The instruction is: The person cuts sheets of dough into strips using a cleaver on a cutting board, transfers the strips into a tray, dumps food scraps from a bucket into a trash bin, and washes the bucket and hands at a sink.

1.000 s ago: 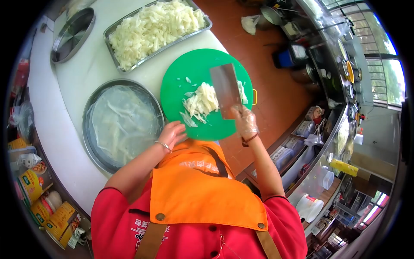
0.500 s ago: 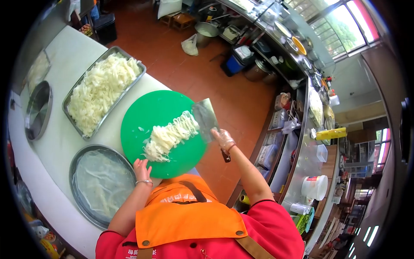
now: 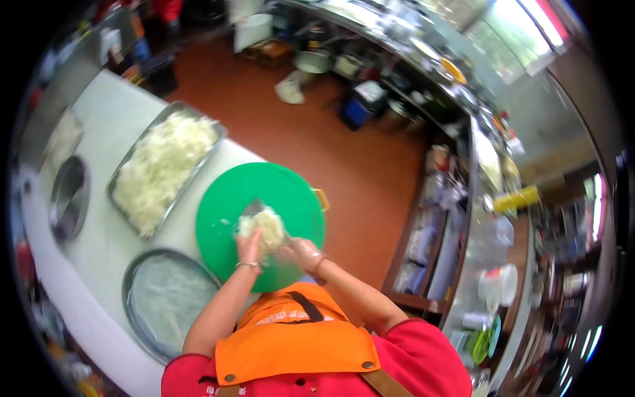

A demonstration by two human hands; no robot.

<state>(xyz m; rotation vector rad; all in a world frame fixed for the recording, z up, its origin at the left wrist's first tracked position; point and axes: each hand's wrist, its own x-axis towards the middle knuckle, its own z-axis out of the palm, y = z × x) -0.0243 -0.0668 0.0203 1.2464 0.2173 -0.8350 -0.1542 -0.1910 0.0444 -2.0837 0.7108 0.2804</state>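
My right hand is closed on the handle of a cleaver, its blade low over the round green cutting board. A bunched heap of cut white noodles lies on or against the blade, which it mostly hides. My left hand presses the heap from the left, its fingers curled against the noodles and smeared by motion. A few small white scraps lie left of the heap on the board.
A rectangular metal tray piled with white noodles stands on the white table. Nearer me is a round metal pan holding a pale translucent sheet. An empty-looking round pan stands far left. Shelving lies to the right.
The cleaver has swung from the board's right edge to its middle. The row of noodles is now bunched into a heap. My left hand has moved from the board's edge onto it.
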